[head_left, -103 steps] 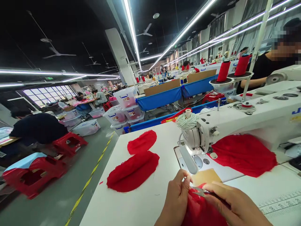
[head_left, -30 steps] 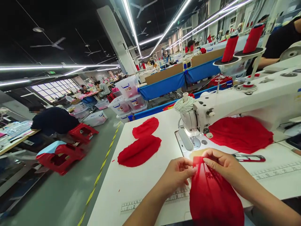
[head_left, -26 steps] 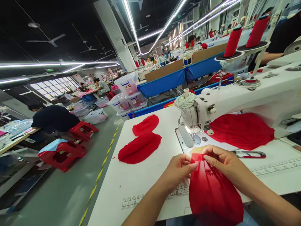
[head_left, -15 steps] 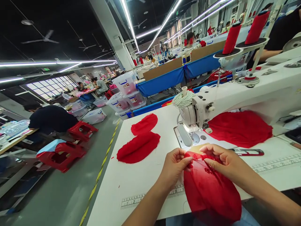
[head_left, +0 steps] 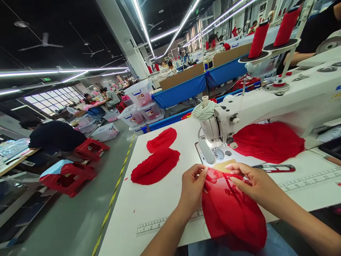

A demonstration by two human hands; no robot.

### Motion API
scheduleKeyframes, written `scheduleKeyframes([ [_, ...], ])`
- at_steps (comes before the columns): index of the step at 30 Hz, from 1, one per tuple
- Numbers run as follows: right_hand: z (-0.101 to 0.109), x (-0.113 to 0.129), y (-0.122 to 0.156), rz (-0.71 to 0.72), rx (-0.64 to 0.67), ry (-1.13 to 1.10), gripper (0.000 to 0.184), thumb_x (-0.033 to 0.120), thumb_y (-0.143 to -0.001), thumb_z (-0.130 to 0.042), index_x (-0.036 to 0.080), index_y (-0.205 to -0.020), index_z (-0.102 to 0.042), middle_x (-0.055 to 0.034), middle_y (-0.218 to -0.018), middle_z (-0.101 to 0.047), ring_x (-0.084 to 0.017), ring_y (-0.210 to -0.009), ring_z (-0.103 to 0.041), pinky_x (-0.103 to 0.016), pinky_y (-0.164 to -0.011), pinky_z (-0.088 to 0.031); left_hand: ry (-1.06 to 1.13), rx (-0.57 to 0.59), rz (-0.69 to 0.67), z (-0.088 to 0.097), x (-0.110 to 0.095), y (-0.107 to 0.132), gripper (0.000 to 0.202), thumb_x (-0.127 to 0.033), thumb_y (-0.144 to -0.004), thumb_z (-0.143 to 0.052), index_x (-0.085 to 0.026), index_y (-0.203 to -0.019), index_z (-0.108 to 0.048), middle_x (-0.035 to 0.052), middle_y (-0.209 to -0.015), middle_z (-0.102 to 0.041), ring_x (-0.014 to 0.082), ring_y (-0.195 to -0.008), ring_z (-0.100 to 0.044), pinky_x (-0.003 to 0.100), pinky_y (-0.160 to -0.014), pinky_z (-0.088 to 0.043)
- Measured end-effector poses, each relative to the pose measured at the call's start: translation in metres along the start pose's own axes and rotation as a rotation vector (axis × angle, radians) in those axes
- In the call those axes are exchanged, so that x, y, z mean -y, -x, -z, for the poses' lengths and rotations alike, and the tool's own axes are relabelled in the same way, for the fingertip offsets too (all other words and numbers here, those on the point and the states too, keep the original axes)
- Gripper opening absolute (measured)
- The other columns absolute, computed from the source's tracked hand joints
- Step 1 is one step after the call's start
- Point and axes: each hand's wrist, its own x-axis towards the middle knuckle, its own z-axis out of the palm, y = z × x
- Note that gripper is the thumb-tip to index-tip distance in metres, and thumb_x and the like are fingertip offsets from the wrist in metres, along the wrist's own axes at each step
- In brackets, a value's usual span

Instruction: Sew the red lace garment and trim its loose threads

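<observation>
A red lace fabric piece (head_left: 231, 213) hangs over the near edge of the white sewing table (head_left: 160, 206). My left hand (head_left: 192, 186) pinches its upper left edge. On its upper right part, my right hand (head_left: 253, 183) grips it with fingers closed. Both hands hold the piece just in front of the white sewing machine (head_left: 266, 106) and its needle plate (head_left: 213, 154). Red-handled thread snips (head_left: 274, 168) lie on the table right of my right hand.
Two red fabric pieces (head_left: 157, 160) lie on the table's left half, a larger red pile (head_left: 269, 140) under the machine arm. Red thread cones (head_left: 271, 32) stand behind. Red stools (head_left: 77, 167), plastic bins (head_left: 138, 110) and seated workers fill the aisle at left.
3.4 s ago my right hand held the snips at the fabric; they now lie on the table. Both hands have since spread the red piece's top edge apart and lowered it slightly.
</observation>
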Motion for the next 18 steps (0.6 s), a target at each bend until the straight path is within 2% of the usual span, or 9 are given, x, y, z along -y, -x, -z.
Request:
scheduleKeyframes([
  [2, -0.0003, 0.0033, -0.0001, -0.006, 0.008, -0.021, 0.026, 0.047, -0.075, -0.061, 0.025, -0.086, -0.070, -0.0048, -0.093, -0.075, -0.027, -0.089, -0.066, -0.034, -0.068, -0.051, -0.019, -0.013, -0.020, 0.0005, 0.0009, -0.0007, 0.033, -0.049, -0.075, -0.070, -0.017, -0.070, -0.067, -0.0007, -0.062, -0.056, 0.0090, -0.048, -0.050, 0.020, -0.043, -0.044],
  [4, -0.0006, 0.0057, -0.0008, -0.009, 0.009, -0.041, 0.024, 0.049, -0.073, -0.063, 0.026, -0.074, -0.068, -0.0031, -0.079, -0.072, -0.024, -0.077, -0.063, -0.032, -0.064, -0.048, -0.049, -0.037, -0.068, 0.0001, 0.0020, -0.0007, 0.028, -0.044, -0.075, -0.070, -0.018, -0.068, -0.068, 0.0032, -0.075, -0.061, 0.0125, -0.061, -0.055, 0.020, -0.047, -0.047],
  [7, -0.0012, 0.0059, -0.0021, -0.025, -0.003, -0.073, 0.027, 0.051, -0.072, -0.066, 0.025, -0.068, -0.063, -0.0010, -0.068, -0.065, -0.020, -0.067, -0.057, -0.030, -0.058, -0.044, -0.119, -0.068, -0.157, -0.0015, 0.0037, 0.0001, 0.022, -0.038, -0.076, -0.067, -0.019, -0.066, -0.070, 0.0065, -0.086, -0.062, 0.0180, -0.078, -0.058, 0.020, -0.050, -0.046],
  [10, -0.0026, 0.0045, -0.0020, -0.040, 0.040, -0.133, 0.033, 0.056, -0.075, -0.065, 0.024, -0.070, -0.061, 0.0000, -0.068, -0.061, -0.018, -0.066, -0.055, -0.028, -0.057, -0.045, -0.103, -0.028, -0.128, -0.0028, 0.0052, 0.0011, 0.022, -0.039, -0.079, -0.065, -0.018, -0.073, -0.070, 0.0056, -0.081, -0.063, 0.0167, -0.070, -0.057, 0.022, -0.049, -0.048],
  [13, -0.0047, 0.0045, 0.0002, -0.074, 0.112, -0.220, 0.039, 0.061, -0.076, -0.063, 0.023, -0.072, -0.058, 0.0005, -0.069, -0.059, -0.017, -0.066, -0.055, -0.028, -0.060, -0.046, -0.010, 0.034, -0.074, -0.0034, 0.0066, 0.0019, 0.023, -0.040, -0.082, -0.063, -0.017, -0.082, -0.069, 0.0020, -0.073, -0.063, 0.0127, -0.061, -0.057, 0.027, -0.061, -0.054],
  [15, -0.0063, 0.0045, 0.0025, -0.115, 0.138, -0.291, 0.043, 0.065, -0.073, -0.066, 0.022, -0.073, -0.058, 0.0009, -0.070, -0.058, -0.017, -0.066, -0.054, -0.028, -0.061, -0.045, 0.045, 0.056, -0.067, -0.0040, 0.0073, 0.0024, 0.022, -0.039, -0.081, -0.067, -0.017, -0.086, -0.068, 0.0010, -0.074, -0.064, 0.0125, -0.064, -0.060, 0.028, -0.069, -0.055],
  [18, -0.0095, 0.0034, 0.0060, -0.168, 0.159, -0.386, 0.048, 0.068, -0.069, -0.071, 0.022, -0.079, -0.059, 0.0007, -0.073, -0.060, -0.017, -0.067, -0.055, -0.029, -0.062, -0.046, 0.101, 0.038, -0.054, -0.0054, 0.0076, 0.0025, 0.023, -0.037, -0.074, -0.076, -0.017, -0.081, -0.066, 0.0013, -0.074, -0.066, 0.0134, -0.068, -0.062, 0.027, -0.070, -0.054],
])
